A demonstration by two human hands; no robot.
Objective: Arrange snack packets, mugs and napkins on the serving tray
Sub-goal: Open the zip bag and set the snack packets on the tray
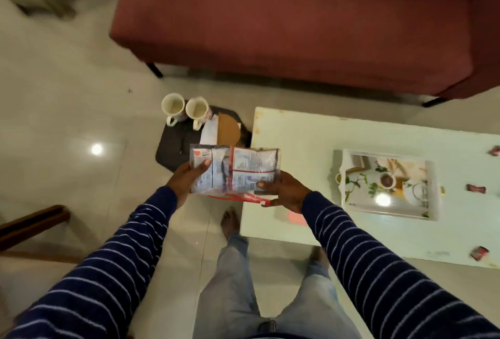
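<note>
I hold a stack of silver and red snack packets (pixel 234 169) in the air with both hands, above the floor at the white table's left end. My left hand (pixel 186 180) grips its left edge and my right hand (pixel 284 190) its right edge. The white serving tray (pixel 433 190) with a printed teapot picture lies on the white table (pixel 297 136), to the right of my hands. Two cream mugs (pixel 173 107) (pixel 197 111) stand on a dark stool (pixel 173 144) beyond the packets, beside white napkins (pixel 209 133) and a round cork coaster (pixel 228 130).
A red sofa (pixel 297 22) stands behind the table and stool. Small red wrapped sweets (pixel 476 189) (pixel 479 252) (pixel 495 150) lie on the table right of the tray. A wooden chair edge (pixel 32 223) is at the left. My bare foot (pixel 230 221) is on the tiled floor.
</note>
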